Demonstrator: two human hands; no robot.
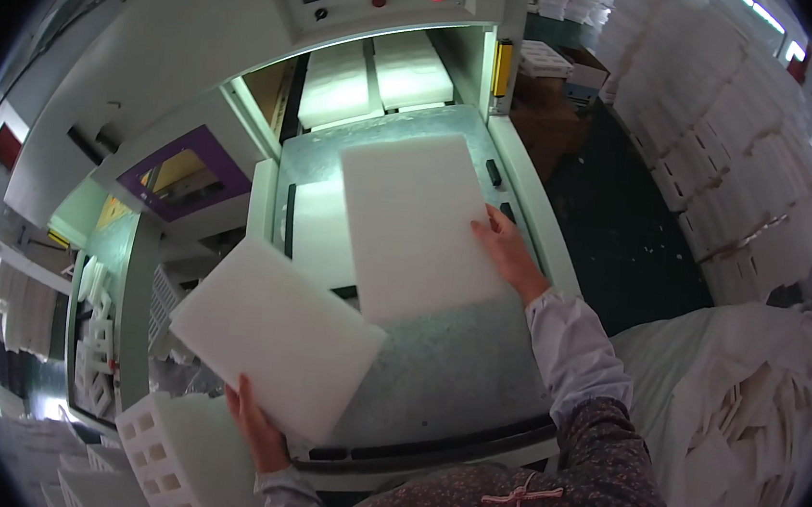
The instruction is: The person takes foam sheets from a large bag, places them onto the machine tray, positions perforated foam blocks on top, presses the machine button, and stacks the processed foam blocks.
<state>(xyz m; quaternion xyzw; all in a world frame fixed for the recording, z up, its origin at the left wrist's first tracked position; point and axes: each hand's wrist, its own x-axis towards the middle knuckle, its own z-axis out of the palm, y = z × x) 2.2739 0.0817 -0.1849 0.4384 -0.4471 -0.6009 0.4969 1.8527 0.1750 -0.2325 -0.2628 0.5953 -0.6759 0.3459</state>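
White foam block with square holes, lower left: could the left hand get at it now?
Probably not to grasp: the left hand grips a white rectangular foam sheet, though the block sits close by.

A white rectangular slab (423, 226) is held near the middle of the view, smooth-faced, its length pointing between eleven and twelve o'clock. Toward eight o'clock, a second white slab (278, 334) is held, its length running from ten to four.

High white stacks (712, 174) line the right side of the room.
Dark green floor (610, 242) runs alongside, past a brown box (551, 121); nearer me, loose white wrapping (677, 359) bulges around pale scraps (732, 446). Away left, cut-out white pieces (98, 357) lie heaped.
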